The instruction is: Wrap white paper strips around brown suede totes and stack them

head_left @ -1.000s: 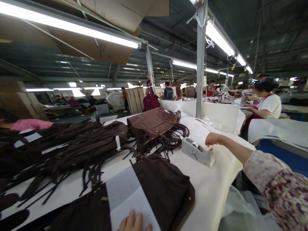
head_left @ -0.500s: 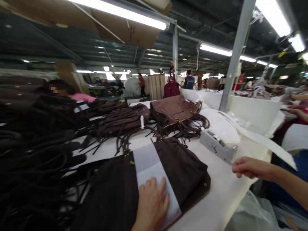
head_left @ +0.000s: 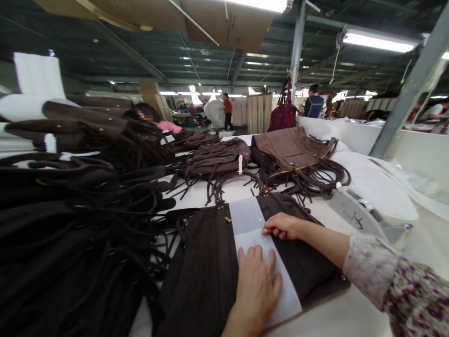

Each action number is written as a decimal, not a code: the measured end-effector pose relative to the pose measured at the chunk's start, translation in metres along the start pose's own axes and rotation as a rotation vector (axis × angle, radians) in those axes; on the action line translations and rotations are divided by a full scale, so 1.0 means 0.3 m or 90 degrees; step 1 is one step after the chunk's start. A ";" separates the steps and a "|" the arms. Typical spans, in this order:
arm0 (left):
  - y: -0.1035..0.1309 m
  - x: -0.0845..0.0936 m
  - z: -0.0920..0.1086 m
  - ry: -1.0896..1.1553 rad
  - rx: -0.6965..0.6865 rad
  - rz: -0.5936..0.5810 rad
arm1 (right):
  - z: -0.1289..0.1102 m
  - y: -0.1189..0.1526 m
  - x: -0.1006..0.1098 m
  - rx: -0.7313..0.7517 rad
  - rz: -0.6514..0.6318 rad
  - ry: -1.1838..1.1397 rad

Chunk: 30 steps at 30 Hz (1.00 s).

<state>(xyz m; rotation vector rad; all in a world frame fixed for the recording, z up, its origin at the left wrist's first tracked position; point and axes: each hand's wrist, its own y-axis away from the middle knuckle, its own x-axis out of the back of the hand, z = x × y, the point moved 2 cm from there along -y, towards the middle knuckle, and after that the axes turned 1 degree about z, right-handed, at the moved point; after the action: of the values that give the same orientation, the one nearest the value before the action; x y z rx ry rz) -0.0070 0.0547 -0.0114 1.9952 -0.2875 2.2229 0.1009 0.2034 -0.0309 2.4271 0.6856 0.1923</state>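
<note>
A dark brown handbag (head_left: 206,262) lies flat in front of me, its looped handle toward the far side. Around its middle runs a white paper strip (head_left: 245,215) with one end overlapping the other. My left hand (head_left: 257,285) rests on the strip with fingers spread, pressing it against the bag. At the overlap, my right hand (head_left: 280,226) pinches a small piece of clear tape, of which only a faint glint shows by the fingertips. To the right stands a grey tape dispenser (head_left: 358,215), partly beyond my right forearm.
Dark brown bags with straps are heaped on the left (head_left: 87,224). More brown bags (head_left: 280,147) lie at the back of the white table (head_left: 189,199). A metal post (head_left: 407,84) and a low white panel (head_left: 424,147) border the right. Several people are farther off.
My right hand has moved left from the tape dispenser to the paper strip's overlap. My left hand stays on the strip. The view has turned left.
</note>
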 end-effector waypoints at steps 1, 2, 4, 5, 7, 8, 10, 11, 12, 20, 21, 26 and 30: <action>0.001 0.001 -0.001 0.005 -0.001 0.000 | 0.006 -0.018 0.001 0.009 0.015 0.008; 0.001 0.002 -0.002 0.010 -0.002 -0.001 | 0.012 -0.030 0.002 0.019 0.027 0.014; -0.002 0.005 -0.004 0.021 -0.003 -0.007 | 0.025 -0.042 0.005 0.042 0.045 0.024; -0.005 0.006 -0.004 0.027 -0.006 -0.011 | 0.031 -0.045 0.007 0.052 0.050 0.028; -0.015 0.005 -0.003 0.043 -0.030 -0.019 | 0.040 -0.048 0.009 0.068 0.056 0.036; -0.021 0.003 -0.001 0.054 -0.049 -0.024 | 0.043 -0.050 0.010 0.074 0.057 0.041; -0.032 -0.007 0.000 0.079 -0.078 -0.035 | 0.049 -0.052 0.011 0.088 0.059 0.052; -0.036 -0.013 0.000 0.093 -0.085 -0.040 | 0.051 -0.053 0.011 0.096 0.060 0.060; -0.039 -0.020 -0.002 0.106 -0.086 -0.042 | 0.054 -0.054 0.010 0.105 0.062 0.068; -0.026 -0.074 -0.029 0.172 -0.060 -0.030 | 0.044 -0.057 -0.004 0.285 0.149 0.194; -0.024 -0.078 -0.030 0.175 -0.059 -0.032 | 0.040 -0.058 -0.001 0.331 0.173 0.219; -0.027 -0.078 -0.026 0.186 -0.056 -0.038 | 0.041 -0.090 0.011 0.474 0.278 0.329; -0.032 -0.063 -0.022 0.188 -0.054 -0.039 | 0.043 -0.143 0.014 0.473 0.363 0.354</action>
<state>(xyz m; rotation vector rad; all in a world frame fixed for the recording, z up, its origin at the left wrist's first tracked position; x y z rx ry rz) -0.0092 0.0660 -0.0304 1.5842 -0.2749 2.3811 0.0899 0.2284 -0.0665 3.2816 0.2731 1.0272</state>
